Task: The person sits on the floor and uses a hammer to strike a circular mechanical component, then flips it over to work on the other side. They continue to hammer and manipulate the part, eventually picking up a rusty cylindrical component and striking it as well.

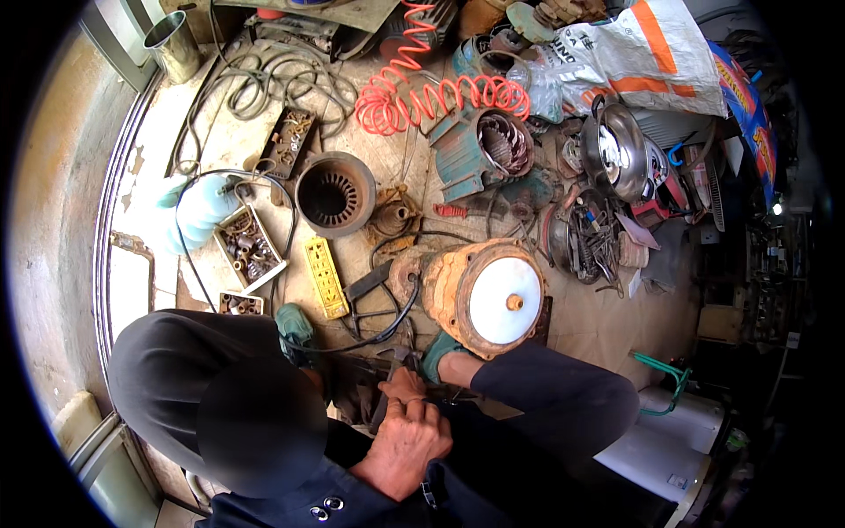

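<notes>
My left hand (411, 447) is low in the middle, nearest to me, its fingers curled over my right wrist; anything within its grasp is hidden. Just beyond it, my right hand (402, 386) is closed around what looks like a hammer (402, 355), its grey metal head showing past the fingers. Both hands are between my bent knees. Ahead and to the right stands a rusty orange motor or pump housing (449, 295), capped by a round white disc (503, 304) with a brass-coloured centre. Neither hand touches the housing. A green shoe (437, 354) is beside its base.
Left of the housing are a yellow power strip (326, 277), a dark cable and a tray of metal parts (249, 249). Farther off stand a round slotted casing (335, 194), a green motor shell (480, 150) and a red coiled hose (414, 104). A steel basin (614, 154) is at right.
</notes>
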Tool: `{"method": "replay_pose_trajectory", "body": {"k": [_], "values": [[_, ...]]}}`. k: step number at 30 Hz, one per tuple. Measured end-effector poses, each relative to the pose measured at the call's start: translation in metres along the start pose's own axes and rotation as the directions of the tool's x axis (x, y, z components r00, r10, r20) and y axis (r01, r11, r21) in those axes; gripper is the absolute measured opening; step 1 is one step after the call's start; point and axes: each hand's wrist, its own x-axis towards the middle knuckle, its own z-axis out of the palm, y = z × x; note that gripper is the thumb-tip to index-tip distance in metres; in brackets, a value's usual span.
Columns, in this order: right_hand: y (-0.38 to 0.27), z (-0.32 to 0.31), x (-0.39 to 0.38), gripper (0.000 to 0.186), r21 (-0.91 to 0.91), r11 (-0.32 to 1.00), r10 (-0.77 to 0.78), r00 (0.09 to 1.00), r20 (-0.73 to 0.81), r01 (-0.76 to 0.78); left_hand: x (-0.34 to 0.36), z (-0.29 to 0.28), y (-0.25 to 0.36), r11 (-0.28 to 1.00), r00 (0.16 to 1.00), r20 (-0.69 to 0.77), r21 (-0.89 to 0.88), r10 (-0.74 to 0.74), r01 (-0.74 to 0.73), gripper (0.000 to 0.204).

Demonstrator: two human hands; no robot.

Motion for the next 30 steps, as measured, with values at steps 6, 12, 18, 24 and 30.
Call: {"method": "replay_pose_trajectory", "body": {"k": [6,12,18,24,30], "values": [[0.026,0.005,0.023,0.034,0.241,0.970,0.034,0.988,-0.150,0.003,0.016,0.004,-0.004,0.994,0.986,-0.125,0.020,-0.107,0.110,0.012],[0.055,-0.045,0.009,0.031,-0.070,0.883,-0.468,0.883,-0.044,0.465,0.030,-0.006,-0.016,0.982,0.976,-0.110,-0.001,-0.189,0.190,0.013],[0.037,-0.133,-0.117,0.034,-0.390,0.783,-0.516,0.856,0.028,0.485,0.029,-0.006,-0.011,0.984,0.983,0.034,-0.002,-0.180,0.180,0.017],[0.042,-0.157,-0.198,0.049,-0.266,0.910,-0.353,0.931,-0.093,0.318,0.025,-0.011,-0.005,0.983,0.972,0.169,-0.053,-0.163,0.174,0.018],[0.040,-0.127,-0.212,0.041,-0.114,0.952,-0.299,0.943,-0.144,0.285,0.021,-0.017,-0.007,0.980,0.954,0.246,-0.058,-0.169,0.188,0.018]]}}
